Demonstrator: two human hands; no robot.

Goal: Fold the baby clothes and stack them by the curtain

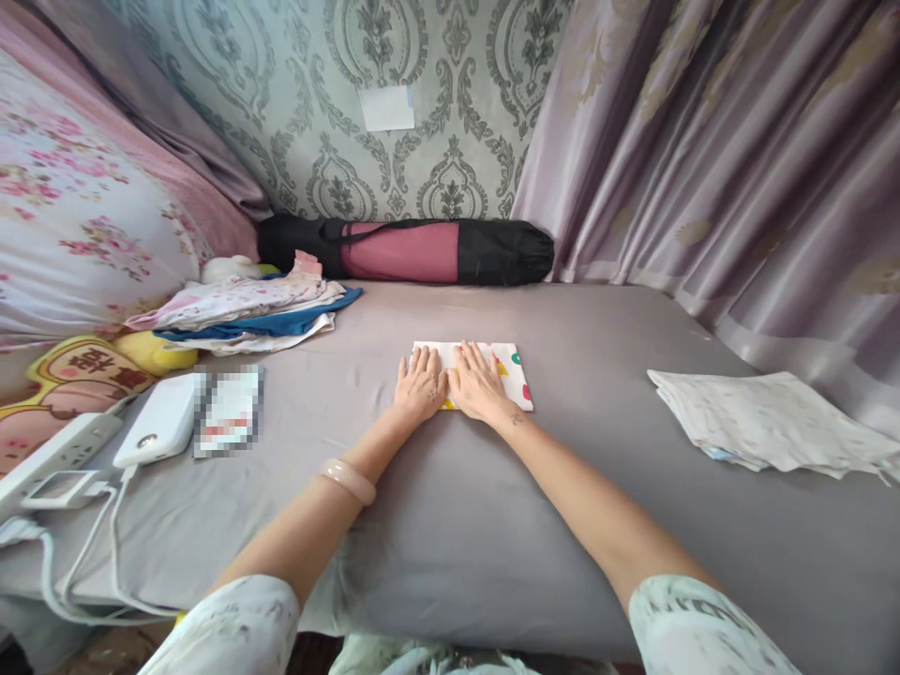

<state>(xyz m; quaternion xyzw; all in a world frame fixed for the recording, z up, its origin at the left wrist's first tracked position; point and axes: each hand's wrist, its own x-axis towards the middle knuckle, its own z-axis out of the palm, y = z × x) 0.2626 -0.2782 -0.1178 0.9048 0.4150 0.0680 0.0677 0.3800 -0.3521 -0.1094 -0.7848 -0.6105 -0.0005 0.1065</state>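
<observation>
Both palms lie flat on a folded white cloth (518,384) with green, red and yellow spots, in the middle of the grey bed sheet (577,562). My left hand (420,382) covers the cloth's left part, fingers stretched forward. Beside it, my right hand (478,380) presses on the middle, its fingers a little spread and the thumb close to the left hand. Much of the cloth is hidden under the two hands. Its right edge shows past my right fingers.
To the left lie a pile of clothes (260,309), a white power bank (160,419) with a cable, a blurred packet (229,412) and a power strip (60,459). A black and pink roll bag (400,251) rests against the wall. Folded pale clothes (773,417) lie at right.
</observation>
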